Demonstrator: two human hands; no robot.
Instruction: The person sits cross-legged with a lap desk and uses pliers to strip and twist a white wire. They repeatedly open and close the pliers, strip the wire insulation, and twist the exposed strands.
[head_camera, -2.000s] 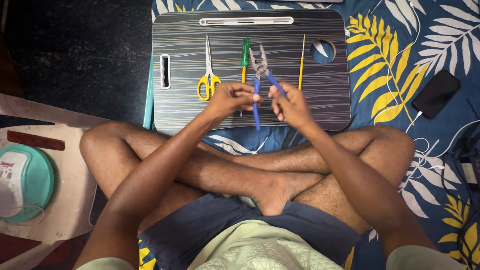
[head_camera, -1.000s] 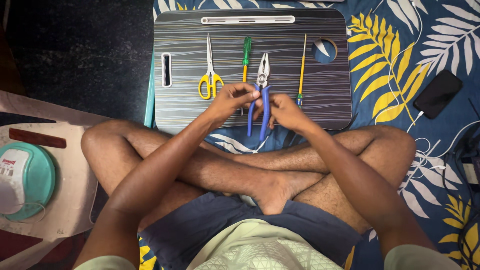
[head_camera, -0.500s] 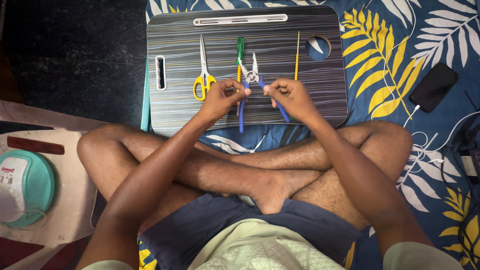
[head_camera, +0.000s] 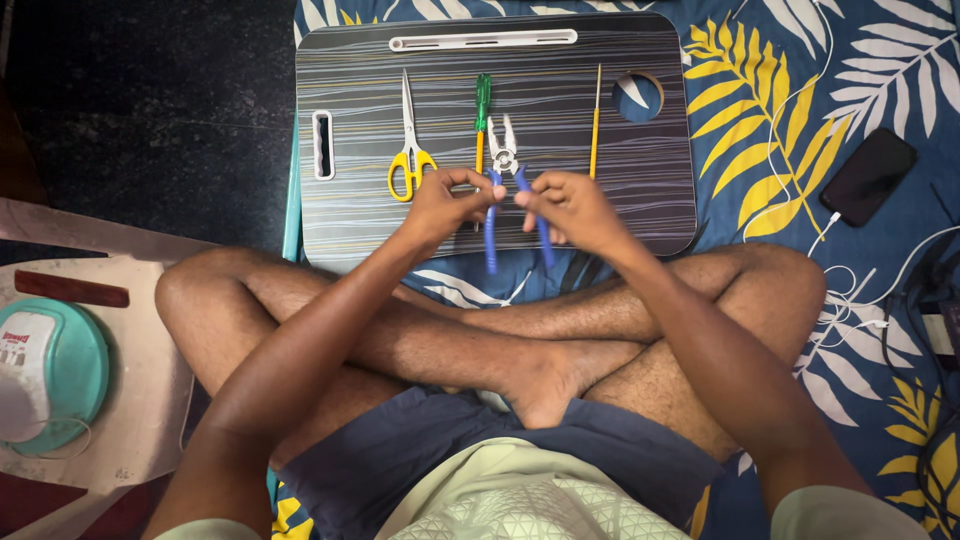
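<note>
Pliers (head_camera: 507, 170) with blue handles are held over the near edge of a striped tabletop (head_camera: 640, 215), their metal tips pointing far and slightly parted. One handle is pinched by the left hand (head_camera: 445, 205), the other by the right hand (head_camera: 570, 208), so that the handles are spread apart toward the near side. Scissors (head_camera: 408, 150) with yellow handles are seen lying to the left of the pliers, and a green-handled screwdriver (head_camera: 482, 120) is laid just beside them. A thin yellow tool (head_camera: 595, 120) is placed to the right. A dark phone (head_camera: 868, 176) is seen lying on the leaf-patterned bedsheet (head_camera: 780, 90), well apart to the right. A teal round container (head_camera: 50, 375) is seen at the near left.
</note>
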